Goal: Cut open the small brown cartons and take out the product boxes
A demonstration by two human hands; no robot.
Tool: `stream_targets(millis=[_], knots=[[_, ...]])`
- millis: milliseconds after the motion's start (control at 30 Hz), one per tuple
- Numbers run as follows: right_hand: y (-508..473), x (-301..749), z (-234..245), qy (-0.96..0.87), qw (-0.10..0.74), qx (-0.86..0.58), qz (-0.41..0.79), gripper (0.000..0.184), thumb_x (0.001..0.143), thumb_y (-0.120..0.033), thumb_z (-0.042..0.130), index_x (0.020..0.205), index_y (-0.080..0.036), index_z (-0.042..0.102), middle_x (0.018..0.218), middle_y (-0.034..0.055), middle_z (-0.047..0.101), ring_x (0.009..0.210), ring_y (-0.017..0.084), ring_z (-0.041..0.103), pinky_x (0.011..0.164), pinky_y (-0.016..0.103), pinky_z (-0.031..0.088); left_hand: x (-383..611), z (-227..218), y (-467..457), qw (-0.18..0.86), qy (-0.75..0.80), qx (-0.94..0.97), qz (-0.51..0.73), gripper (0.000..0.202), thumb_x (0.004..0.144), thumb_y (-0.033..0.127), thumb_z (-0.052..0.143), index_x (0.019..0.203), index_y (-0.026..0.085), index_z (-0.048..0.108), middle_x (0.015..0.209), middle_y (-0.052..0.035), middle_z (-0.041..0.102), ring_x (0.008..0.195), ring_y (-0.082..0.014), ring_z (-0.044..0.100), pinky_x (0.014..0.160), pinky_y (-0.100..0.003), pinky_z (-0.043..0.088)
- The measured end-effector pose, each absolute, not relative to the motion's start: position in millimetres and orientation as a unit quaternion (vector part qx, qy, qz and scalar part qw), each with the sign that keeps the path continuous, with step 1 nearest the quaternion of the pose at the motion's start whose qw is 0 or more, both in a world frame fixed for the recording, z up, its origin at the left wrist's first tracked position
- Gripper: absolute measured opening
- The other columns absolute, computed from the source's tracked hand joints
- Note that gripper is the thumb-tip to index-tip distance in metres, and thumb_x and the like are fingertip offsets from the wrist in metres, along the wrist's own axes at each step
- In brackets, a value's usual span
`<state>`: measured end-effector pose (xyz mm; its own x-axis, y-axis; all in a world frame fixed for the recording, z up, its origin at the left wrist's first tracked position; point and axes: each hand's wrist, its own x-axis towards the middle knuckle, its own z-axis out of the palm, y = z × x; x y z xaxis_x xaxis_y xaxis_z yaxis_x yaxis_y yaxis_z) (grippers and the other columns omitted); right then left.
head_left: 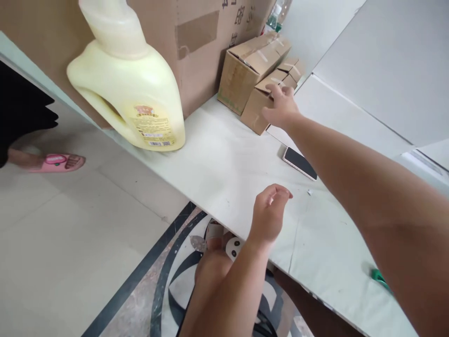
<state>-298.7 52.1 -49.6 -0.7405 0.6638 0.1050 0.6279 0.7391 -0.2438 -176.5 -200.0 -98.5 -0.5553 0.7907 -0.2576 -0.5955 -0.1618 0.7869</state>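
My right hand [282, 106] reaches over the smaller brown cardboard box [253, 110], fingers apart and slightly bent at its top flaps. Whether the fingertips press on the cardboard or hover just over it, I cannot tell. Nothing shows in that hand's grasp. Lower down, my left hand [268, 213] is held over the near part of the white table [224, 164], fingers curled in and thumb against them, with nothing visible in it. Between the two hands lies a dark-screened phone [300, 164], flat on the tabletop below my right forearm.
A yellow detergent bottle [140, 93] stands at the left edge before a large carton [199, 56]. Another taped box [238, 77] adjoins the smaller one, with clear bottles [275, 18] behind. A green object [380, 279] lies near my right arm. Someone's foot in a pink slipper [58, 163] is at left.
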Motion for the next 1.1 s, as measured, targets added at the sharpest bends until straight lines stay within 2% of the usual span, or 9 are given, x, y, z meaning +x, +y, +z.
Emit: stream_targets(millis=[100,267,433,533,633,733,833,933,1100], knots=[[44.9,-324.4,-46.0,-0.91,0.047,-0.398,0.105,0.087,0.084,-0.022,0.074,0.163,-0.024,0.037,0.165,0.0243,0.024,0.142,0.043,0.051,0.115,0.071,0.041,-176.6,-98.2,-207.0,0.486,0.422,0.085,0.76,0.027,0.086,0.038,0.06,0.067,0.02,0.052,0.069,0.0016,0.045,0.076,-0.0156,0.044,0.077,-0.031,0.037],[42.1,-322.2,-44.8,-0.915,0.011,-0.396,0.074,0.104,0.081,-0.028,0.085,0.167,-0.028,0.028,0.164,0.026,0.021,0.145,0.051,0.048,0.117,0.073,0.034,-180.5,-93.2,-208.5,0.52,0.396,0.071,0.754,0.033,0.088,0.037,0.059,0.064,0.021,0.043,0.068,0.0012,0.038,0.075,-0.0154,0.04,0.074,-0.032,0.037],[43.5,-298.1,-46.7,-0.945,-0.015,-0.323,0.048,0.093,0.089,-0.043,0.076,0.166,-0.015,0.032,0.164,0.0278,0.024,0.144,0.05,0.049,0.116,0.062,0.039,-177.5,-95.6,-201.2,0.529,0.396,0.074,0.747,0.034,0.089,0.035,0.059,0.063,0.022,0.042,0.067,0.0009,0.036,0.073,-0.0169,0.041,0.076,-0.033,0.04],[47.7,-289.1,-49.7,-0.95,-0.011,-0.313,0.017,0.087,0.09,-0.043,0.075,0.164,-0.015,0.037,0.168,0.0298,0.023,0.143,0.048,0.051,0.111,0.061,0.043,-171.5,-97.1,-201.2,0.531,0.399,0.077,0.743,0.032,0.089,0.033,0.059,0.063,0.022,0.044,0.067,0.0003,0.037,0.075,-0.0177,0.042,0.077,-0.034,0.041],[51.5,-284.0,-49.9,-0.952,0.025,-0.306,-0.012,0.076,0.096,-0.044,0.066,0.161,-0.014,0.04,0.165,0.0301,0.035,0.141,0.046,0.054,0.108,0.066,0.04,-170.5,-97.8,-205.2,0.52,0.403,0.085,0.748,0.031,0.088,0.034,0.059,0.063,0.022,0.044,0.068,0.0,0.038,0.075,-0.0177,0.042,0.077,-0.034,0.041],[46.2,-282.5,-47.5,-0.952,0.041,-0.296,-0.072,0.07,0.101,-0.054,0.054,0.15,-0.004,0.049,0.16,0.0358,0.041,0.143,0.049,0.051,0.104,0.069,0.037,-174.8,-99.3,-207.8,0.504,0.41,0.082,0.756,0.031,0.088,0.035,0.059,0.064,0.022,0.044,0.068,0.0001,0.037,0.075,-0.0176,0.042,0.077,-0.035,0.042],[33.1,-287.8,-46.2,-0.943,0.02,-0.301,-0.143,0.08,0.104,-0.062,0.037,0.147,0.004,0.048,0.163,0.0419,0.029,0.149,0.054,0.039,0.1,0.071,0.036,-177.8,-100.9,-206.2,0.497,0.418,0.075,0.757,0.032,0.089,0.036,0.058,0.065,0.022,0.042,0.069,-0.0001,0.037,0.076,-0.0179,0.042,0.078,-0.035,0.043],[25.2,-299.3,-48.5,-0.935,0.005,-0.31,-0.172,0.091,0.105,-0.063,0.016,0.15,0.011,0.043,0.166,0.0412,0.021,0.152,0.054,0.032,0.1,0.069,0.036,-176.9,-101.0,-203.1,0.509,0.419,0.076,0.748,0.03,0.089,0.035,0.058,0.066,0.022,0.042,0.071,-0.0007,0.039,0.077,-0.0183,0.043,0.079,-0.035,0.043],[26.7,-311.2,-51.0,-0.951,0.039,-0.269,-0.149,0.095,0.106,-0.058,0.002,0.13,0.014,0.06,0.152,0.0332,0.049,0.147,0.046,0.044,0.106,0.063,0.036,-176.1,-101.4,-203.8,0.53,0.417,0.074,0.735,0.028,0.089,0.034,0.058,0.067,0.022,0.044,0.073,-0.0015,0.04,0.077,-0.0184,0.042,0.075,-0.034,0.04]])
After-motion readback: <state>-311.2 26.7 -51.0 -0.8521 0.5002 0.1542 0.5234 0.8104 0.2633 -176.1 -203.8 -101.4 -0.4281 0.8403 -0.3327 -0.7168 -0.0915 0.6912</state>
